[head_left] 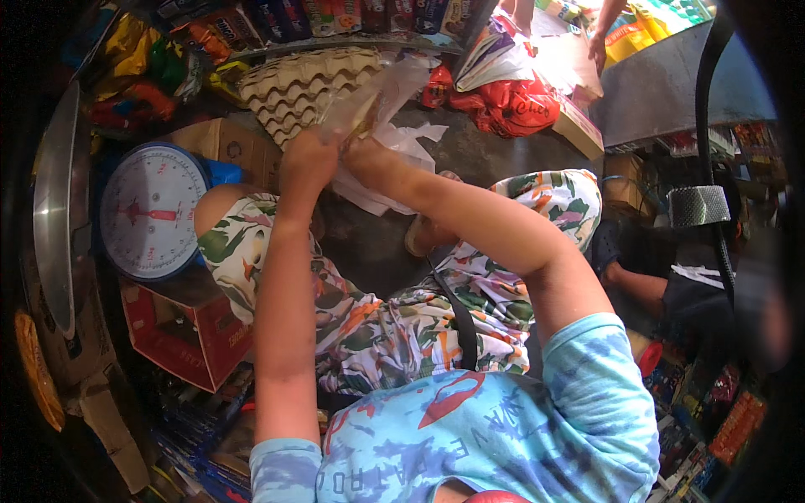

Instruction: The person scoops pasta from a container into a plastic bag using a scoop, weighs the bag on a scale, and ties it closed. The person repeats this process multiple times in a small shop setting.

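Observation:
My left hand (309, 153) is closed on the edge of a translucent plastic bag (402, 82), which rises up and to the right of it. Close beside it, my right hand (365, 154) grips the lower part of the same bag. Something yellowish and brown shows inside the plastic, too blurred to name. White plastic (409, 141) hangs below and to the right of my hands, over the dark floor. Stacked cardboard egg trays (289, 88) lie just behind my left hand.
A dial scale (154, 210) stands at the left above a red box (188, 333). Packaged goods fill a shelf (339, 44) at the top. A red plastic bag (516, 107) lies at the upper right, near another person's hand (596, 53). Another person's leg (635, 286) shows at right.

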`<act>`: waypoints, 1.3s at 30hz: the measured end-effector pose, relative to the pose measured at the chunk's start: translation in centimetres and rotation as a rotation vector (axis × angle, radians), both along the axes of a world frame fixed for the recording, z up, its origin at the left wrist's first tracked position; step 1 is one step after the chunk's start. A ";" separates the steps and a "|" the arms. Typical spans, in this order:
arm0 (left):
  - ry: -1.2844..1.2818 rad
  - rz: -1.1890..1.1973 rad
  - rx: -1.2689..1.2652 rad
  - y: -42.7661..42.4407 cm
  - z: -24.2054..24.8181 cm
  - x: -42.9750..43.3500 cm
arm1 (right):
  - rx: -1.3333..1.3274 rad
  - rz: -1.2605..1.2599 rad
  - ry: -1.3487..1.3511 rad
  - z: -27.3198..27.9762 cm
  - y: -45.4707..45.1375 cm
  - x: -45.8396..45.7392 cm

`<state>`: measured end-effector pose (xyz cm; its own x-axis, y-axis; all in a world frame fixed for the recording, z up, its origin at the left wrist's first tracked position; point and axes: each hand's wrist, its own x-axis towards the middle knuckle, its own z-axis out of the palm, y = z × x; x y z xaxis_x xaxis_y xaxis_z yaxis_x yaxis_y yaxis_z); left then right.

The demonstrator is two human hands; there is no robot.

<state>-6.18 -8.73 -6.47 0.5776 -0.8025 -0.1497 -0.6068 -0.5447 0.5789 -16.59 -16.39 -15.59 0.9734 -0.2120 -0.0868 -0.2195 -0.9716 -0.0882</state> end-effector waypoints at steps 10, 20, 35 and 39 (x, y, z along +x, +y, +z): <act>0.290 -0.388 -0.212 3.2 1.6 -11.9 | 0.495 -0.349 -0.406 0.3 -1.0 -12.3; 0.377 -0.464 -0.437 4.9 1.7 -15.7 | 0.474 -0.693 0.347 -1.1 6.5 -11.3; 0.195 -0.333 -0.203 3.9 3.9 -13.2 | 0.732 -0.896 -0.079 -3.9 3.8 -12.8; -0.196 -0.206 -0.263 3.9 1.8 -8.5 | 0.679 -0.707 -0.347 0.5 3.2 -12.9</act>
<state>-14.73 -4.81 -4.64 0.3976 -0.9009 0.1740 -0.8011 -0.2484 0.5446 -29.47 -13.23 -15.11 0.6402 -0.7553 -0.1399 -0.5775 -0.3532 -0.7360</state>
